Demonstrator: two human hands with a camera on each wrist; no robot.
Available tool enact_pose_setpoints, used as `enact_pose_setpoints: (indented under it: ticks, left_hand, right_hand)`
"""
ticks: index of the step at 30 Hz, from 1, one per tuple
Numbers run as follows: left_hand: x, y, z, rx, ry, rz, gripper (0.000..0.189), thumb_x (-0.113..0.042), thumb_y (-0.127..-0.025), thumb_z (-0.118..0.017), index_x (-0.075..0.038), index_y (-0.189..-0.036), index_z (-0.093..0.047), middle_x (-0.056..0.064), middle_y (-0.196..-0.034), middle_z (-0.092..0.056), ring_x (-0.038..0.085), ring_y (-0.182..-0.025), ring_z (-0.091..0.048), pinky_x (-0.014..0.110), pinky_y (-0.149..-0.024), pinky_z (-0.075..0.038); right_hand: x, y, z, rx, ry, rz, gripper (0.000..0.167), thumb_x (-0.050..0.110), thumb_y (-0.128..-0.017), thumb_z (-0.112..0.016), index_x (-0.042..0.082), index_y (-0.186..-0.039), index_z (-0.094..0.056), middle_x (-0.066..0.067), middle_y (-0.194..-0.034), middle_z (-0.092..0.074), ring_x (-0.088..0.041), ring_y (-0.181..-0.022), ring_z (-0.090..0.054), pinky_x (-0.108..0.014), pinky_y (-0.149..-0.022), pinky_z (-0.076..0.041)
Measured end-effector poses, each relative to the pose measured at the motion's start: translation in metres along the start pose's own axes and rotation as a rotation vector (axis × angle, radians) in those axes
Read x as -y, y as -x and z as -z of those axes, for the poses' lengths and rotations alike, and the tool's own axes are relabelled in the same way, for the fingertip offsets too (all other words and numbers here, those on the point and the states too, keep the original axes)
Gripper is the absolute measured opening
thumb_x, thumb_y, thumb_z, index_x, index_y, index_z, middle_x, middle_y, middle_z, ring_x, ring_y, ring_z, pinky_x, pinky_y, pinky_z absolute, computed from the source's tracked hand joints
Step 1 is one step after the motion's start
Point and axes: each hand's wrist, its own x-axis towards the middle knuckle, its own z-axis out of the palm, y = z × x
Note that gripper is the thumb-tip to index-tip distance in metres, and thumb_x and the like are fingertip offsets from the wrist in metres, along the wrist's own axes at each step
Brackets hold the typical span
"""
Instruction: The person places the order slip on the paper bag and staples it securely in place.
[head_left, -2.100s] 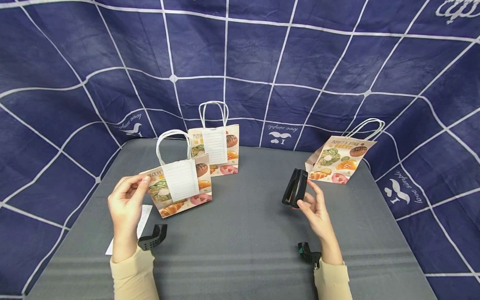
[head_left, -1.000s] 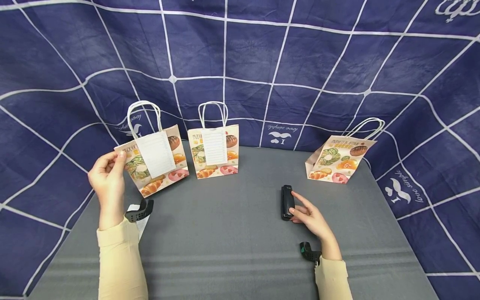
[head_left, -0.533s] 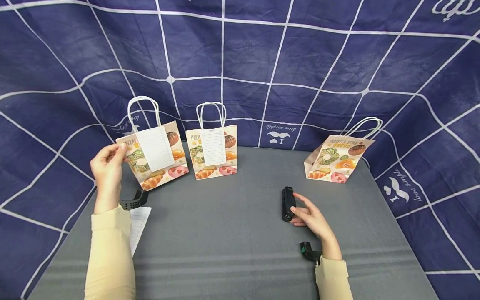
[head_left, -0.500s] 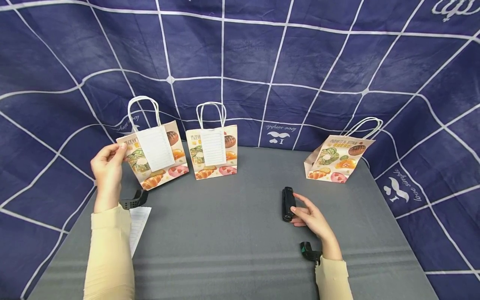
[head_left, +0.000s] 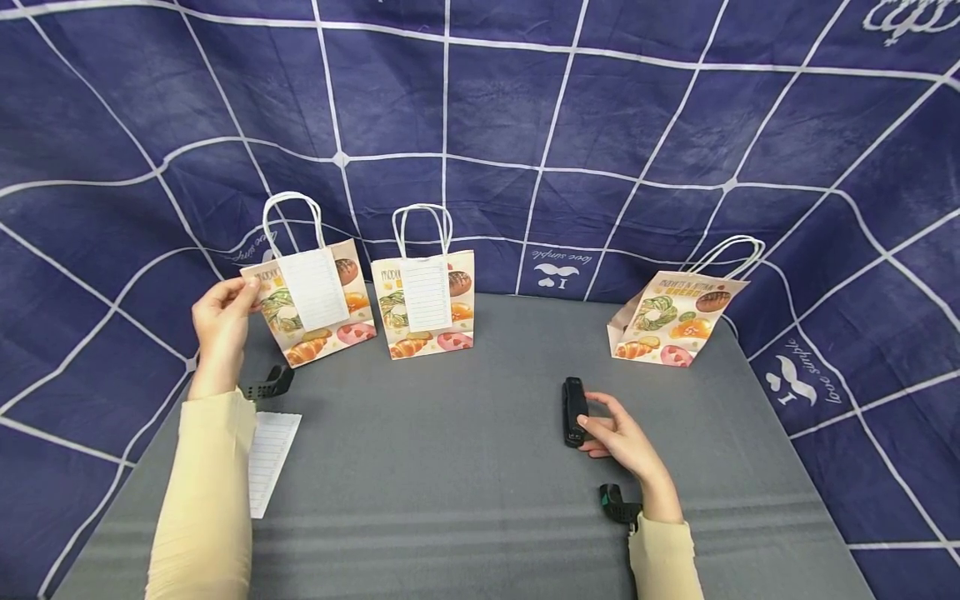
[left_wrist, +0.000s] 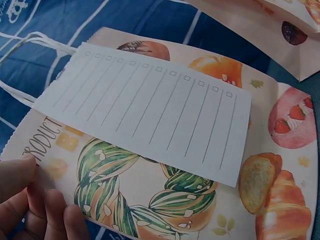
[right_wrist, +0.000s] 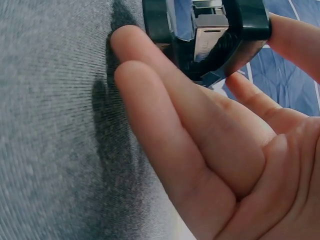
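At the left, my left hand (head_left: 222,331) pinches the left edge of a paper gift bag (head_left: 360,330) printed with breads and fitted with white cord handles. A ruled checklist sheet (left_wrist: 145,110) lies over the bag's front at its top edge. In the left wrist view the thumb presses on the printed face and the other fingers curl behind. My right hand (head_left: 621,435) grips a black stapler (head_left: 573,408) low over the grey table, thumb and fingers on its near side. The stapler's metal part (right_wrist: 210,37) shows between its black halves in the right wrist view.
A second printed bag (head_left: 396,321) with its own checklist (head_left: 427,293) stands right of the held one. At the far right a third bag (head_left: 678,317) leans back without a sheet. A loose ruled paper (head_left: 272,462) lies beside the left forearm. Blue gridded cloth (head_left: 510,108) hangs behind the table.
The held bag has moved left and back from the front of the second bag to stand beside it. The stapler has come down from a raised tilt, close to the table.
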Motion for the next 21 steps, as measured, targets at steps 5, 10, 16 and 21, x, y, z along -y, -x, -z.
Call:
enact_pose_setpoints:
  ticks: [5, 10, 16, 21]
  left_hand:
    - [0.006, -0.006, -0.002, 0.018, 0.017, 0.035, 0.012, 0.002, -0.085, -0.065, -0.009, -0.080, -0.067, -0.001, -0.066, -0.060, 0.006, -0.058, -0.057, 0.013, -0.057, -0.049]
    - [0.008, -0.009, -0.006, 0.030, 0.043, 0.052, 0.010, 0.001, -0.086, -0.064, -0.008, -0.083, -0.066, 0.000, -0.070, -0.061, 0.007, -0.059, -0.058, 0.014, -0.057, -0.050]
    - [0.012, -0.007, -0.007, 0.050, 0.084, 0.077, 0.013, 0.002, -0.087, -0.063, -0.005, -0.097, -0.062, 0.002, -0.074, -0.062, 0.010, -0.063, -0.060, 0.016, -0.060, -0.051]
    - [0.015, 0.000, -0.005, 0.028, 0.079, 0.065, 0.024, 0.001, -0.085, -0.064, -0.001, -0.109, -0.059, 0.002, -0.076, -0.060, 0.011, -0.066, -0.060, 0.017, -0.062, -0.050]
  right_hand:
    - [0.002, 0.003, -0.001, -0.013, 0.007, 0.004, 0.050, 0.019, -0.094, -0.058, -0.002, -0.133, -0.034, -0.033, -0.115, -0.057, -0.035, -0.075, -0.068, -0.039, -0.061, -0.056]
    - [0.002, 0.003, -0.001, -0.028, 0.018, -0.010, 0.048, 0.021, -0.094, -0.059, -0.002, -0.129, -0.036, -0.032, -0.115, -0.057, -0.032, -0.074, -0.068, -0.037, -0.061, -0.056]
    - [-0.001, 0.001, 0.000, -0.031, 0.049, -0.017, 0.049, 0.023, -0.094, -0.059, -0.001, -0.130, -0.036, -0.030, -0.119, -0.057, -0.030, -0.071, -0.069, -0.035, -0.059, -0.055]
    - [-0.002, 0.000, 0.001, -0.026, 0.057, 0.003, 0.051, 0.024, -0.094, -0.059, -0.002, -0.132, -0.035, -0.030, -0.120, -0.056, -0.030, -0.071, -0.069, -0.035, -0.058, -0.055]
